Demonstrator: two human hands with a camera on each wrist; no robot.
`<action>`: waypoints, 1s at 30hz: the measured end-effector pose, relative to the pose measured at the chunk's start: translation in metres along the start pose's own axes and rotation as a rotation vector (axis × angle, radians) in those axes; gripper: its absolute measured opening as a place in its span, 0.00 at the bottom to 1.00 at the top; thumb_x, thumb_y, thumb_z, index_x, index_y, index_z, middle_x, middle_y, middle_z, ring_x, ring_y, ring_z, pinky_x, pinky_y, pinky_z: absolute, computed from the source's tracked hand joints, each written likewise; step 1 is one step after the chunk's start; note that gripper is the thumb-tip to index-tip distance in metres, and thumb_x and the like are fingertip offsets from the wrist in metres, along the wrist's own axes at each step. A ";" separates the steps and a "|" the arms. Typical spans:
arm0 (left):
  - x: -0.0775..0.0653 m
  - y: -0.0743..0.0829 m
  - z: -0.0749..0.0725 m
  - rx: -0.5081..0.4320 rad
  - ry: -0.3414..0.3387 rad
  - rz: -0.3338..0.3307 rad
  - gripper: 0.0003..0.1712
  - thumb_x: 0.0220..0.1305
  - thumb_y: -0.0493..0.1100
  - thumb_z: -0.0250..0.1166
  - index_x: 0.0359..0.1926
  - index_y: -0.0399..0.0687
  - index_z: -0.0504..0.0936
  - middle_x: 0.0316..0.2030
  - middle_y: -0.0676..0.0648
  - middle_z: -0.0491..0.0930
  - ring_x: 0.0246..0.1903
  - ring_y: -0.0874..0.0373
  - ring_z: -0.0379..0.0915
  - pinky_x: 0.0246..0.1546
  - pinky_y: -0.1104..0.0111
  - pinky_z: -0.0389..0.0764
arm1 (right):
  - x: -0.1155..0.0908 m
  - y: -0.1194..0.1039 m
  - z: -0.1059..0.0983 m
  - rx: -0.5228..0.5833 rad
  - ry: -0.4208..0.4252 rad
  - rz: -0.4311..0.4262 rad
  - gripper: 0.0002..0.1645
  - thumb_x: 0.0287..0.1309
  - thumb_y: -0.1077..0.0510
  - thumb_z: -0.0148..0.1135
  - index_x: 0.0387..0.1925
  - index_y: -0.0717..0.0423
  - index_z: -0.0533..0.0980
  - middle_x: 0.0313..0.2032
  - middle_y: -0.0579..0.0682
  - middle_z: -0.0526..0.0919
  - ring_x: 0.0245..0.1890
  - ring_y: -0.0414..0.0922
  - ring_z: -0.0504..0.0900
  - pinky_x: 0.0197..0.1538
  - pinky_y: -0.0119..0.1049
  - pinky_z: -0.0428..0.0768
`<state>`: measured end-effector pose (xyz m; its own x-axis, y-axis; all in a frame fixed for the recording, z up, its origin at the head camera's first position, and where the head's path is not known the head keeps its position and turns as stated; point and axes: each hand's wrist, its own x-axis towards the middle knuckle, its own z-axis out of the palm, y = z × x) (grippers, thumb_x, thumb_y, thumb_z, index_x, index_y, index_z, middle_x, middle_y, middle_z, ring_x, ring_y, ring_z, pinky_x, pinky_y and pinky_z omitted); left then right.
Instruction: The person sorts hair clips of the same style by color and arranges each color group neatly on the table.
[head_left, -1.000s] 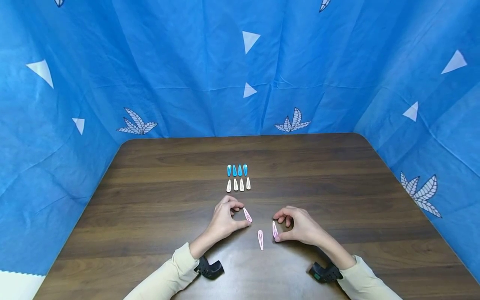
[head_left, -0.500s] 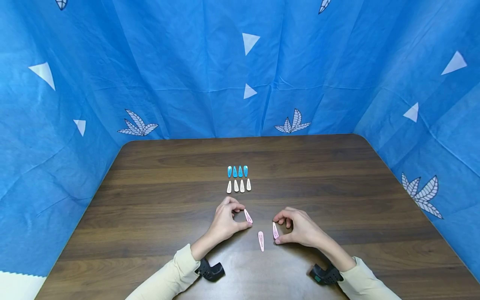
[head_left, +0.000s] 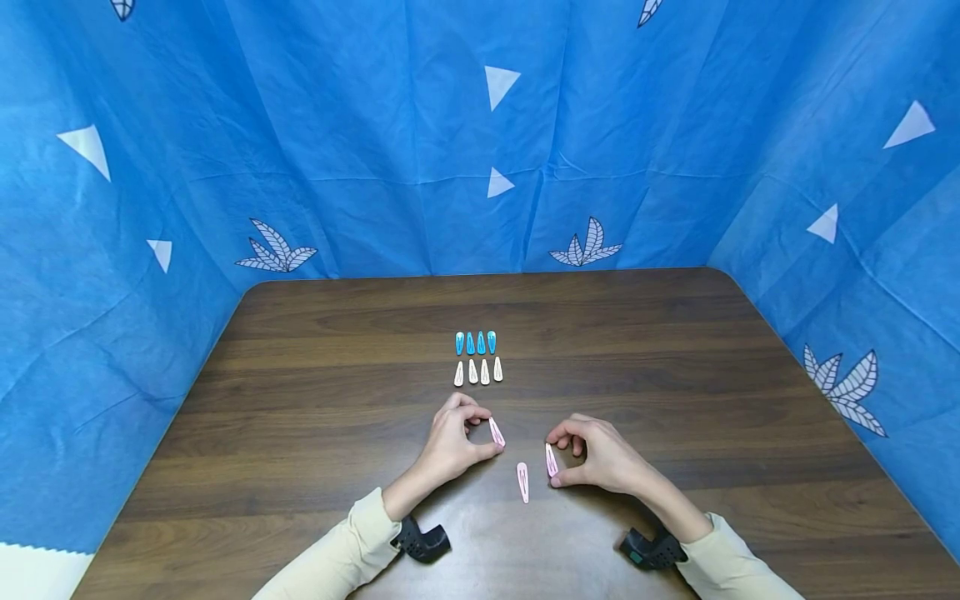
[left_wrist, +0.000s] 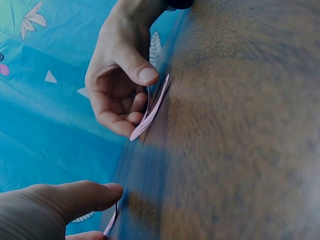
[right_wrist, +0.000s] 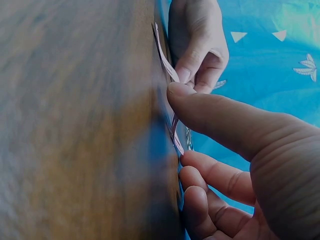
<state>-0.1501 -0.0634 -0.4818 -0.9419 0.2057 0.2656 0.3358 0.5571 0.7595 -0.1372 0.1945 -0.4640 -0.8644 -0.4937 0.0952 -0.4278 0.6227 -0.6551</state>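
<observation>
My left hand (head_left: 450,442) pinches a pink snap hair clip (head_left: 497,432) by its ends, between thumb and forefinger, close over the table. Facing it, my right hand (head_left: 606,457) holds a second pink snap hair clip (head_left: 551,460) the same way, thumb at the near end and forefinger at the far end. Between the hands, slightly nearer to me, a third pink clip (head_left: 522,483) lies on the wood. The left wrist view shows this loose clip (left_wrist: 152,109) in front of the right hand (left_wrist: 120,75). In the right wrist view, the right thumb and forefinger frame their clip (right_wrist: 176,137).
Beyond the left hand, several cream hair clips (head_left: 472,372) lie in a row on the brown wooden table (head_left: 300,400). Behind them is a parallel row of several blue hair clips (head_left: 481,342). A blue patterned cloth (head_left: 375,125) surrounds the table's back and sides.
</observation>
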 end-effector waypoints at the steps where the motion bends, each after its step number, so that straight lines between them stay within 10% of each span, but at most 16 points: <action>1: 0.000 0.000 0.000 0.002 -0.001 0.000 0.23 0.33 0.41 0.82 0.35 0.42 0.87 0.35 0.52 0.74 0.34 0.58 0.72 0.40 0.70 0.72 | 0.000 0.000 0.000 0.001 0.000 -0.002 0.25 0.33 0.49 0.83 0.37 0.48 0.81 0.30 0.39 0.76 0.27 0.32 0.68 0.32 0.26 0.70; 17: -0.001 0.003 0.002 0.015 -0.005 0.008 0.24 0.33 0.42 0.82 0.36 0.42 0.86 0.35 0.50 0.73 0.35 0.58 0.71 0.42 0.68 0.72 | 0.001 -0.001 -0.003 0.086 -0.005 0.052 0.25 0.37 0.51 0.82 0.39 0.51 0.81 0.31 0.41 0.80 0.27 0.34 0.72 0.32 0.27 0.71; 30: 0.011 0.003 -0.025 -0.187 -0.098 -0.079 0.23 0.41 0.32 0.77 0.43 0.36 0.83 0.31 0.45 0.82 0.29 0.59 0.76 0.30 0.74 0.78 | 0.029 -0.018 -0.013 0.161 0.004 0.048 0.23 0.41 0.58 0.79 0.41 0.56 0.79 0.30 0.45 0.83 0.29 0.39 0.77 0.35 0.31 0.78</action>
<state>-0.1599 -0.0798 -0.4615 -0.9567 0.2497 0.1492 0.2454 0.4173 0.8750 -0.1582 0.1769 -0.4399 -0.8840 -0.4631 0.0631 -0.3382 0.5406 -0.7703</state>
